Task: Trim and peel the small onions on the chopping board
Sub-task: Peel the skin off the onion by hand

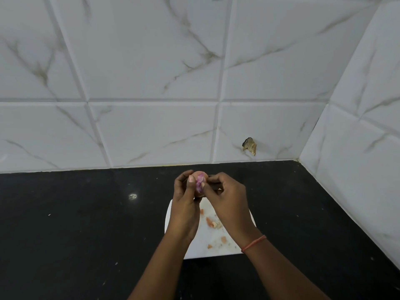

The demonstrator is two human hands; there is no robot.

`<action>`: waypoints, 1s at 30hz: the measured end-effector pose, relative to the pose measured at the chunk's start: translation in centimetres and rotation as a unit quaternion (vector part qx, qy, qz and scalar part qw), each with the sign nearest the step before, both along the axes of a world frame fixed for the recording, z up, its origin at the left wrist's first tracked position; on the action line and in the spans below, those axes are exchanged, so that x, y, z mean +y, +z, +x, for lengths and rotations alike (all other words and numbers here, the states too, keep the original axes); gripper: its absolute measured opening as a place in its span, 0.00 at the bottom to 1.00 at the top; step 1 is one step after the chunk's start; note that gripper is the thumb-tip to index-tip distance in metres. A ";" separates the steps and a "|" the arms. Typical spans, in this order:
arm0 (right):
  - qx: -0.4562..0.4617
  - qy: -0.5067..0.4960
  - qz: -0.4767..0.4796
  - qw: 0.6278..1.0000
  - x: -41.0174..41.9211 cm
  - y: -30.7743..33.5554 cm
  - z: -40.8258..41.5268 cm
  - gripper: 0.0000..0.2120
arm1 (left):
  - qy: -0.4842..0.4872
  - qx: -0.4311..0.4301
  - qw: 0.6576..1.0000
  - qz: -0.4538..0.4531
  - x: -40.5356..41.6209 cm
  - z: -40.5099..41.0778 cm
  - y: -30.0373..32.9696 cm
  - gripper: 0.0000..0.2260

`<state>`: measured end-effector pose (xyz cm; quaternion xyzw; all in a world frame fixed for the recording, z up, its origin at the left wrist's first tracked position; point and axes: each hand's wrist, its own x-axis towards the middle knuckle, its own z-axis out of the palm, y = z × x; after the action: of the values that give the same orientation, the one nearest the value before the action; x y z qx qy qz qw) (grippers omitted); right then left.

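No text, label, brand, number or sign can be read anywhere in the frame.

Pink-purple onion (200, 180), white chopping board (207, 239) flecked with orange peel scraps (211, 221), black speckled countertop (86, 224), white wall tiles (151, 61) veined grey-brown, orange wrist thread (253, 243).
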<state>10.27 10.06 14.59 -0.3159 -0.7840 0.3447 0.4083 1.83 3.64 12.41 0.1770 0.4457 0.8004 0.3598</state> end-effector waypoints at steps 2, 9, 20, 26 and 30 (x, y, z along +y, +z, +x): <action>-0.011 -0.006 0.020 1.000 0.0 -0.1 -0.1 0.08 | 0.001 0.004 1.000 0.004 0.0 0.1 0.0 0.20; -0.044 0.004 0.058 0.997 0.7 -0.2 -0.2 0.07 | 0.007 0.017 1.000 0.005 0.0 -0.1 -0.2 0.21; -0.131 0.060 0.013 0.990 2.4 1.0 -0.2 0.02 | -0.010 -0.024 1.000 -0.001 -0.1 -0.4 -0.5 0.15; -0.096 0.068 -0.120 0.986 2.9 0.9 0.2 0.01 | -0.021 -0.047 0.999 -0.009 0.0 -0.3 -0.5 0.12; -0.008 0.062 -0.189 0.980 2.6 1.0 0.3 0.03 | -0.013 -0.053 0.998 -0.015 0.1 -0.3 -0.3 0.13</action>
<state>10.52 12.61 15.55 -0.3411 -0.7259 0.5090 0.3126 1.58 3.73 12.15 0.1344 0.4360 0.7970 0.3957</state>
